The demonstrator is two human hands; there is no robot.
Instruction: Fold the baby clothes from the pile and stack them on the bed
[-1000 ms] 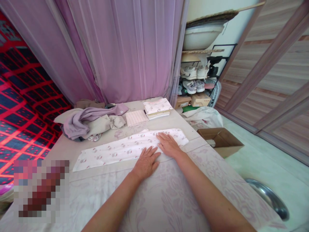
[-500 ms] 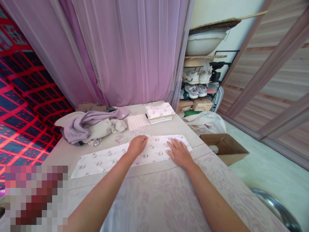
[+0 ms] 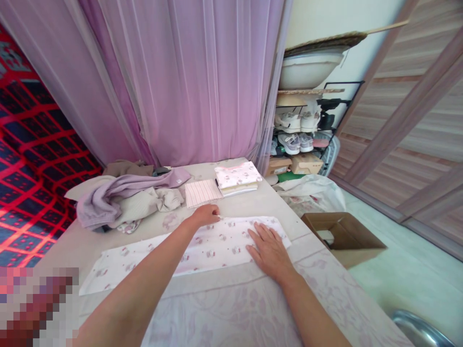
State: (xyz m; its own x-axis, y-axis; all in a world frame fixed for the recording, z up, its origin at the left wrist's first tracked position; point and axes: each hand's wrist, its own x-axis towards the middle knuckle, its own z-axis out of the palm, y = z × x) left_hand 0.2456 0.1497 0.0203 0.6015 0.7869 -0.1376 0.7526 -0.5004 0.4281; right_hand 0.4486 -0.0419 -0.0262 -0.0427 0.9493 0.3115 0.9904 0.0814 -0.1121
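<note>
A long white cloth (image 3: 219, 253) with small grey and red prints lies flat in a folded strip across the bed. My left hand (image 3: 206, 215) is at its far edge, fingers closed in a pinch on that edge. Spread flat on the right end of the strip is my right hand (image 3: 269, 250), its fingers apart. Beyond the strip sit a folded striped cloth (image 3: 203, 193) and a stack of folded clothes, topped by a matching printed garment (image 3: 238, 174). My left forearm covers part of the strip.
Rumpled clothes, with a purple garment (image 3: 97, 205) on top, lie at the bed's far left. Off the right side stand an open cardboard box (image 3: 354, 236), a metal basin (image 3: 419, 330) and a shoe rack (image 3: 325, 130). A purple curtain (image 3: 202, 82) hangs behind the bed.
My left hand has shifted from over the strip to its far edge. My right hand stays flat on the right end. The whole view has tilted slightly and come closer.
</note>
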